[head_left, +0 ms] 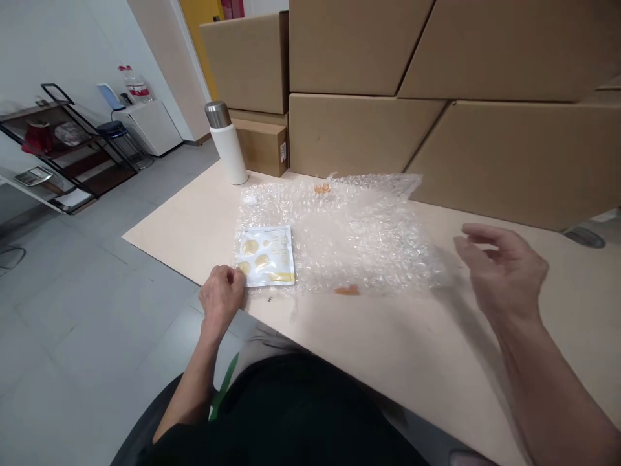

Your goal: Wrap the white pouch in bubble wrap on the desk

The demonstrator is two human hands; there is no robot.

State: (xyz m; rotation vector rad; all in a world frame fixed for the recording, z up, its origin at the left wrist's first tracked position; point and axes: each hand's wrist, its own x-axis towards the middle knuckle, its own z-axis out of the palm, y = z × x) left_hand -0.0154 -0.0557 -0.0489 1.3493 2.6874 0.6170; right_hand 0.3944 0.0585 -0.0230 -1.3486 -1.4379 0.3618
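Note:
A sheet of clear bubble wrap (354,233) lies spread on the pale wooden table (388,349). A white packet with yellow round shapes (265,255) rests on its near left corner. My left hand (222,296) is closed, pinching the packet's near left corner at the table edge. My right hand (502,268) hovers just right of the bubble wrap, fingers loosely spread and curled, holding nothing. Small orange bits lie at the wrap's far edge (321,188) and near edge (347,290).
A white bottle with a steel cap (226,142) stands at the table's far left. Stacked cardboard boxes (417,97) wall off the far side. On the grey floor to the left are a dark shelf rack (63,149) and a white cabinet (150,126).

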